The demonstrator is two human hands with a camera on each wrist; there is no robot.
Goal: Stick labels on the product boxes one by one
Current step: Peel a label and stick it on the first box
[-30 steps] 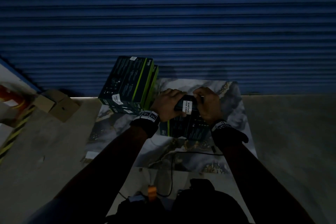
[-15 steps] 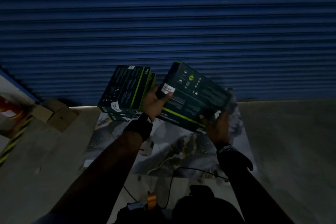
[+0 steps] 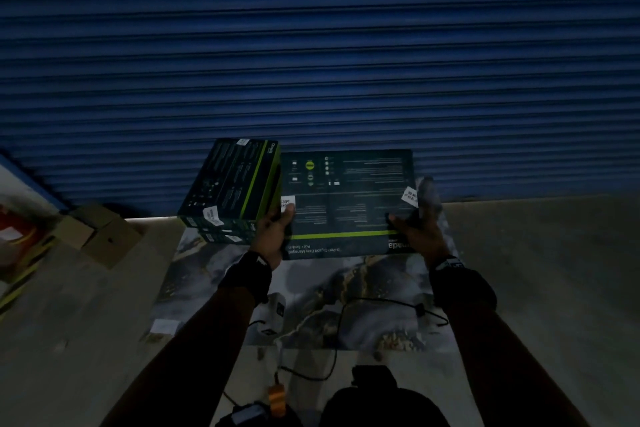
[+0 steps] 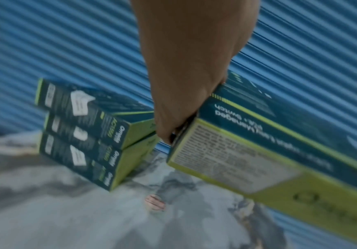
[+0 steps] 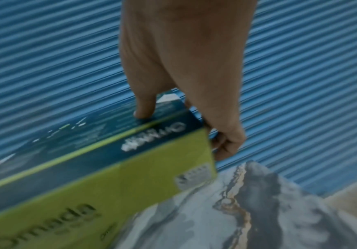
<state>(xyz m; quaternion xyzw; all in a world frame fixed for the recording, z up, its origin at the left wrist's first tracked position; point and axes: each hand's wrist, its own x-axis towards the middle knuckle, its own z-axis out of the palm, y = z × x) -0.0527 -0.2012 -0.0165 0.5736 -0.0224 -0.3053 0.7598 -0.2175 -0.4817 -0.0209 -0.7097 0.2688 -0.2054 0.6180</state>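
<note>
A person holds a flat, dark network-switch box point(image 3: 348, 199) level above a marbled mat point(image 3: 311, 295), beside a stack of three labelled boxes point(image 3: 228, 187). The left hand point(image 3: 273, 232) grips its left end, thumb on a white label point(image 3: 287, 203); the right hand point(image 3: 420, 236) grips the right end. The stiff cardboard looks light, best held by its short ends.

boxes: 4 – 1 held point(image 3: 346, 198), 3 stacked point(image 4: 81, 133) | labels on held box: 2 point(image 3: 287, 203) point(image 3: 409, 197) | labels on stack: 3 point(image 4: 80, 104) | hands: 2 – left point(image 3: 273, 236), right point(image 3: 420, 236) | cardboard cartons: 2 point(image 3: 98, 236) | mat: 1 point(image 3: 346, 288)
</note>
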